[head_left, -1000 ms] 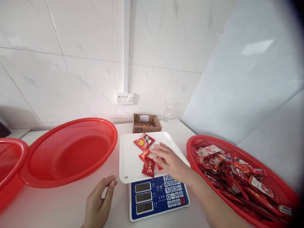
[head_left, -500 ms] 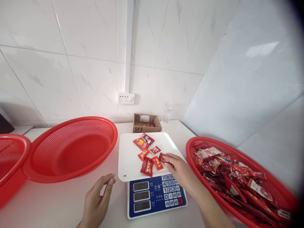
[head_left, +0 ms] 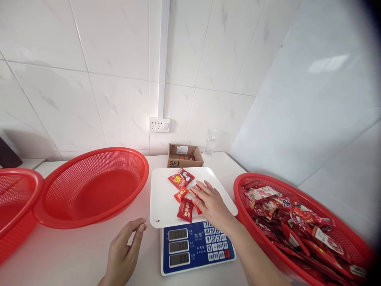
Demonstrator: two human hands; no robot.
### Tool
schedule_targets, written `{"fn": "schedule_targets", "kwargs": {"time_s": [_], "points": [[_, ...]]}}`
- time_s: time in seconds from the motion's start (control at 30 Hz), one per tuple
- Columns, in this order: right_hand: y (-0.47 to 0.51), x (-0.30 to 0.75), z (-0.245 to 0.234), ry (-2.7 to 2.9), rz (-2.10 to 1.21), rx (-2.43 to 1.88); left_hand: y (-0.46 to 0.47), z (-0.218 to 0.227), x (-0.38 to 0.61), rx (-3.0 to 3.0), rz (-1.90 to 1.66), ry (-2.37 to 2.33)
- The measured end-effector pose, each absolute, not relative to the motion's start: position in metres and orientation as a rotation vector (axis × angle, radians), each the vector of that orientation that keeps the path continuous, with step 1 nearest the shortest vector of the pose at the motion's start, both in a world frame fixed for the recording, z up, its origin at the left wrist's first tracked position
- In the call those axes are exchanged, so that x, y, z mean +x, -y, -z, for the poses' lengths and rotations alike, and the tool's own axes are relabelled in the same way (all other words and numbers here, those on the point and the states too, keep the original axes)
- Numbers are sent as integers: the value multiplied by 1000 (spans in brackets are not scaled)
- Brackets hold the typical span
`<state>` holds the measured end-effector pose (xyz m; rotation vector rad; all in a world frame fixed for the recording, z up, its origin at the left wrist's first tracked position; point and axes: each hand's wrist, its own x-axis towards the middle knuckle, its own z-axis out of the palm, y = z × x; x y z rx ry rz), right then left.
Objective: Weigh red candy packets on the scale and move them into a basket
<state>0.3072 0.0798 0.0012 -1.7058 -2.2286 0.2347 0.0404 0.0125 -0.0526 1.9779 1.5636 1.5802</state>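
Observation:
My right hand (head_left: pixel 210 200) is over the white pan (head_left: pixel 160 186) of a scale, its fingers spread and partly covering some small red snack packets. It touches or hovers just above them; I cannot tell which. Showing beside it are a larger red packet (head_left: pixel 181 178), an orange-red packet (head_left: pixel 180 194) and a dark red packet (head_left: pixel 185 209). Below the pan is the scale's blue panel (head_left: pixel 198 254), with three readouts and a keypad. My left hand (head_left: pixel 125 248) hangs left of the panel, thumb and fingertips loosely together, nothing visible in them.
A red mesh basket (head_left: pixel 242 198) heaped with red packets stands at the right. Leftward are a red basket (head_left: pixel 143 167) and part of another (head_left: pixel 35 178). Behind the pan sit a cardboard box (head_left: pixel 196 161) and a clear plastic bottle (head_left: pixel 210 145), near a wall socket (head_left: pixel 160 124).
My right hand has moved left and inward over the packets, and the small packet at its fingertips is now hidden. The scale's top readout has changed. My left hand has barely moved.

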Motion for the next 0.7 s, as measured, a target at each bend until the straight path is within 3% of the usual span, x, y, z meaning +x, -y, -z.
{"fn": "schedule_targets", "kwargs": {"time_s": [0.33, 0.7], "points": [[-89, 305, -3, 2249, -315, -1898, -12, 52, 42, 1949, -1623, -1539], [-128, 276, -18, 2411, -385, -1806, -16, 57, 43, 1887, -1598, -1526]]}}
